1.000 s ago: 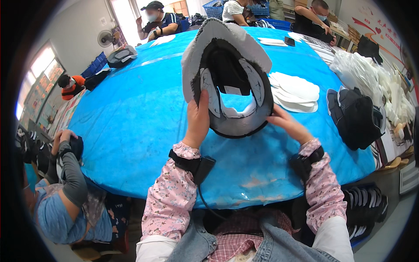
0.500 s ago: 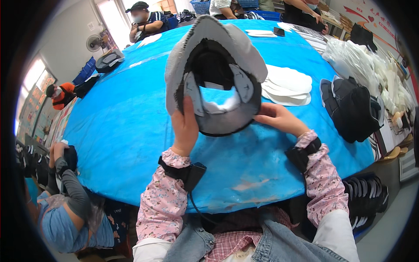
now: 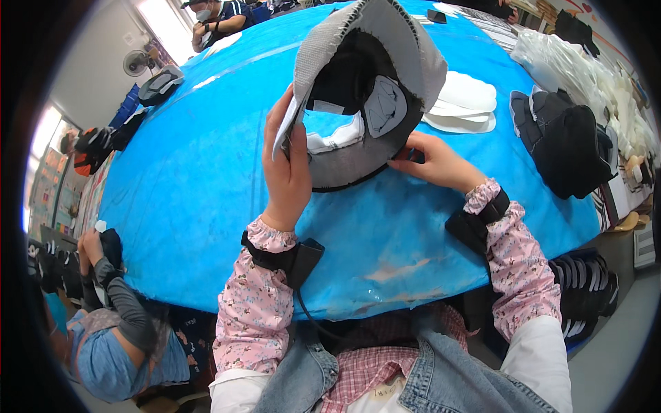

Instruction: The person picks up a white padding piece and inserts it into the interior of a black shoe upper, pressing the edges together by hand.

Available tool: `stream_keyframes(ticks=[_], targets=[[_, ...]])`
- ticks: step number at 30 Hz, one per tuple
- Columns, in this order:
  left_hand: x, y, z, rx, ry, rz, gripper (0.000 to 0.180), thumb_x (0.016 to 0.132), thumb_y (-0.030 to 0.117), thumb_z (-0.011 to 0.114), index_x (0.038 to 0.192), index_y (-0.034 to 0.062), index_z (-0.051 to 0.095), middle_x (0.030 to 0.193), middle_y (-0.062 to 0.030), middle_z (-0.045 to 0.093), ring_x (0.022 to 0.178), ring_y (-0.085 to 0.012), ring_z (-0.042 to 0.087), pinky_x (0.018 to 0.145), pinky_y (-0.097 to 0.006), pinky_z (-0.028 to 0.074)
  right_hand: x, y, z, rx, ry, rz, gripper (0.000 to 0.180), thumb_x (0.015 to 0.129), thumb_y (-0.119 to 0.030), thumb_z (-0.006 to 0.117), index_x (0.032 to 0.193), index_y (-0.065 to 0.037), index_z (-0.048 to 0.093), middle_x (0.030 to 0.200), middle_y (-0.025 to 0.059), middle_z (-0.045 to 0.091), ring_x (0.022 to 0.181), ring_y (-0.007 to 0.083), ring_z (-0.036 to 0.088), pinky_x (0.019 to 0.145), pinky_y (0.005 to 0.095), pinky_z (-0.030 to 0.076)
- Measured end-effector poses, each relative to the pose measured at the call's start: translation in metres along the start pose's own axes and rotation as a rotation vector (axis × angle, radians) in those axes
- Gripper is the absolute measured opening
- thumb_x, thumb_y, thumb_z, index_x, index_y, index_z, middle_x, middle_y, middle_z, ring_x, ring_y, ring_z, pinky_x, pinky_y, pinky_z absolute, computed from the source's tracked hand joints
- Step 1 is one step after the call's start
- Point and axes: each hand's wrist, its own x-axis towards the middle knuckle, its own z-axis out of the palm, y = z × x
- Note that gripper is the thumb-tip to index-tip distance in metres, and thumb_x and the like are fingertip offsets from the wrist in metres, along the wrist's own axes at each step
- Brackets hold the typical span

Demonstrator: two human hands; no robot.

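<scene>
A shoe upper [image 3: 351, 165], grey and black with white padded pieces sewn inside its collar, is held up above the blue-covered table [image 3: 206, 165]. Its open underside and rough stitched edge face me, and the blue cover shows through its opening. My left hand [image 3: 286, 168] grips the left edge, thumb on the inside and fingers outside. At the lower right rim, my right hand [image 3: 441, 164] pinches the dark edge between thumb and fingers; some fingertips are hidden behind the upper.
White flat sole-shaped pieces [image 3: 463, 103] lie stacked beyond my right hand. Farther right are black shoe uppers [image 3: 564, 155] and clear plastic bags [image 3: 571, 79]. A grey-black upper [image 3: 160, 86] sits at the far left edge. Co-workers [image 3: 127, 337] sit at the left and far side.
The shoe upper has turned and tilted, showing more of its right inner side and shifting slightly right. My left hand's fingers now reach higher along its left edge. Both hands keep hold.
</scene>
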Motion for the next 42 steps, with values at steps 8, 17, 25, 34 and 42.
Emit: stream_keyframes(ticks=[8, 17, 25, 34, 42], targets=[[0.0, 0.0, 0.003, -0.026, -0.015, -0.017, 0.036, 0.093, 0.008, 0.043, 0.128, 0.0, 0.042, 0.123, -0.0121, 0.048, 0.111, -0.0194, 0.047, 0.093, -0.029, 0.037, -0.003, 0.003, -0.002, 0.025, -0.003, -0.059, 0.025, 0.079, -0.014, 0.067, 0.101, -0.004, 0.06, 0.088, 0.004, 0.057, 0.076, 0.0123, 0.053, 0.07, 0.0253, 0.044], [0.0, -0.003, 0.004, -0.026, 0.009, 0.004, 0.034, 0.094, 0.008, 0.043, 0.127, 0.0003, 0.043, 0.121, -0.0113, 0.05, 0.109, -0.0181, 0.048, 0.092, -0.028, 0.037, -0.006, -0.001, -0.005, -0.054, -0.053, -0.056, 0.028, 0.078, -0.015, 0.068, 0.102, -0.003, 0.059, 0.095, 0.0068, 0.053, 0.081, 0.0151, 0.052, 0.075, 0.0263, 0.044], [0.0, -0.001, 0.004, -0.031, -0.009, -0.016, 0.034, 0.093, 0.008, 0.043, 0.127, 0.0012, 0.044, 0.122, -0.0112, 0.05, 0.11, -0.0188, 0.048, 0.092, -0.028, 0.037, -0.003, 0.001, -0.003, -0.05, 0.021, -0.073, 0.024, 0.084, -0.015, 0.062, 0.104, -0.002, 0.059, 0.094, 0.0069, 0.058, 0.08, 0.0168, 0.053, 0.073, 0.0275, 0.044], [0.0, -0.001, 0.006, -0.031, 0.003, -0.008, 0.035, 0.093, 0.008, 0.043, 0.128, 0.002, 0.043, 0.121, -0.0117, 0.049, 0.11, -0.0197, 0.048, 0.093, -0.03, 0.037, -0.001, 0.008, -0.005, -0.032, -0.014, 0.134, 0.029, 0.089, -0.028, 0.056, 0.1, -0.001, 0.059, 0.09, 0.0095, 0.059, 0.078, 0.0176, 0.054, 0.073, 0.0291, 0.044], [-0.002, -0.007, -0.002, 0.003, 0.019, -0.013, 0.035, 0.094, 0.01, 0.045, 0.127, 0.0017, 0.044, 0.119, -0.0102, 0.05, 0.102, -0.0158, 0.049, 0.086, -0.026, 0.039, -0.005, -0.002, -0.018, -0.121, 0.067, -0.061, 0.028, 0.087, -0.029, 0.057, 0.092, -0.002, 0.061, 0.087, 0.007, 0.056, 0.079, 0.0174, 0.056, 0.072, 0.0289, 0.045]])
